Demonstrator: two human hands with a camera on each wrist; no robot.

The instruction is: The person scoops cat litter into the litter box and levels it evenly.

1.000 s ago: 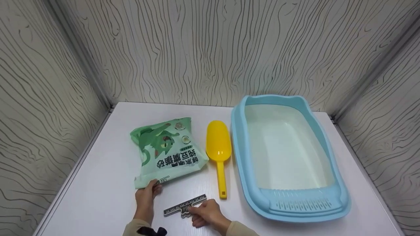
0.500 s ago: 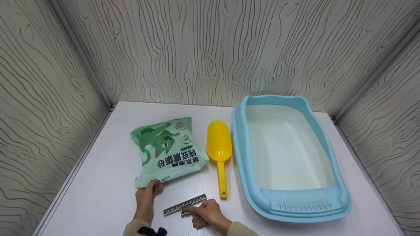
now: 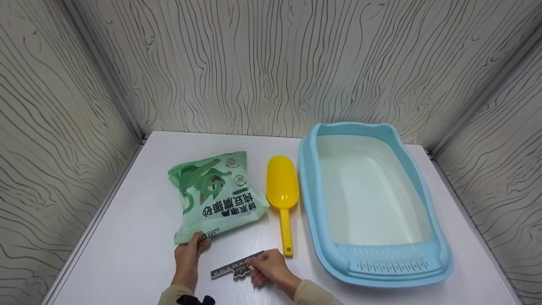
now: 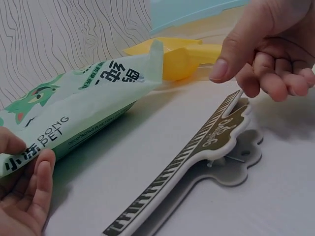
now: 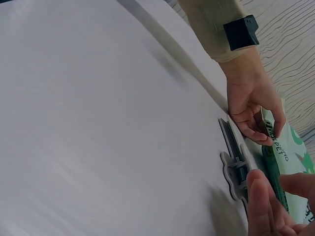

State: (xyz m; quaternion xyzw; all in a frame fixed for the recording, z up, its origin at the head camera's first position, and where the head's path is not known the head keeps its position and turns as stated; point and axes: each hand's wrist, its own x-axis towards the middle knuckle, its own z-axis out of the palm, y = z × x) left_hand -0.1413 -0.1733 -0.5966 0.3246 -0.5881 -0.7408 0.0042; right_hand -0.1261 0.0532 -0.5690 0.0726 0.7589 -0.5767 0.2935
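Observation:
A green bag of cat litter (image 3: pixel 220 190) lies on the left of the table. My left hand (image 3: pixel 188 256) pinches its near corner between thumb and fingers, which shows close up in the left wrist view. In front of the bag rests a long metal clip (image 4: pixel 189 152) with a piano-key pattern and a scalloped handle. Above the clip's far end is my right hand (image 3: pixel 271 267), its fingers loosely bent. The left wrist view shows a gap between thumb and fingers (image 4: pixel 268 78), with nothing held there. In the head view this hand hides the clip's right end.
A yellow scoop (image 3: pixel 283 182) lies right of the bag, its handle toward me. Beside it stands a large blue litter box (image 3: pixel 313 212) with a white inside and a slotted near ledge. Patterned walls (image 3: pixel 271 67) enclose the white table (image 3: pixel 123 237) at the back and sides.
My right hand has let go of the clip's handle and moved slightly up and right. The clip stays in about the same place. My left hand keeps its hold on the bag.

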